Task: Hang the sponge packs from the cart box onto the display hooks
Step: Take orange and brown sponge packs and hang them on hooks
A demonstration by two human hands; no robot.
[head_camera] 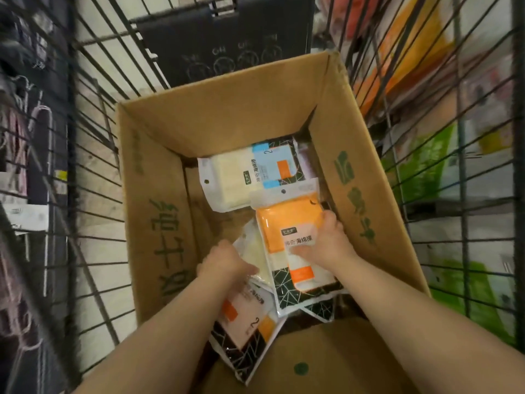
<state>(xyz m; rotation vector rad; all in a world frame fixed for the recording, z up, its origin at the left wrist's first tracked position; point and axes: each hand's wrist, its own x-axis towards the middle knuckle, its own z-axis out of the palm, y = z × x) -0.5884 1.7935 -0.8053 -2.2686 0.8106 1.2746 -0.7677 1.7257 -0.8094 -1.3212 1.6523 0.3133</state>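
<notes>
An open cardboard box (159, 211) sits in a wire cart, and several sponge packs lie in its bottom. My right hand (326, 240) grips the right edge of an orange sponge pack (287, 223) that lies face up, its white hang tab pointing away from me. My left hand (227, 265) is closed on a pale pack (255, 251) at the lower left of the pile. A cream sponge pack (235, 177) lies farther back, apart from both hands. Another orange-and-black pack (247, 328) lies under my left forearm. No display hooks are visible.
The black wire cart walls (93, 166) enclose the box on the left, right and far sides. A dark panel (227, 46) stands at the cart's far end. A box flap (312, 359) folds inward near me. Blurred packaged goods (443, 172) show through the right wires.
</notes>
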